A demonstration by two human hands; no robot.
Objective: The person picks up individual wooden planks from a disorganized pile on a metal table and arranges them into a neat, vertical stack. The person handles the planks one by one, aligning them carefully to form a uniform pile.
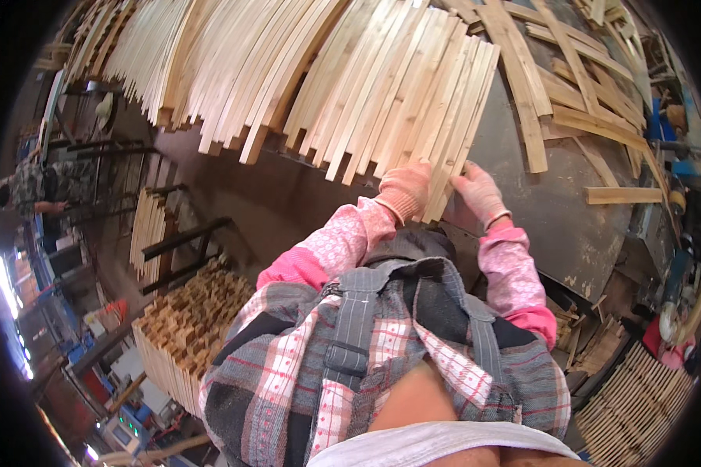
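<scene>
A wide row of pale wooden strips (397, 86) lies side by side on a metal table, with uneven ends toward me. My left hand (405, 191), in a pinkish knit glove, is closed around the near ends of the rightmost strips. Just to its right, my right hand (481, 194), gloved alike, has its fingers curled against the outer edge of those same strips. These strips (448, 175) stick out nearer to my body than the others. The undersides of both hands are hidden.
Loose boards (592, 117) lie crisscrossed on the grey metal tabletop (553, 226) at the right. A tall stack of wooden strips (195, 311) stands on end at the lower left, near a black metal frame (187, 237). Another person (47, 187) is at the far left.
</scene>
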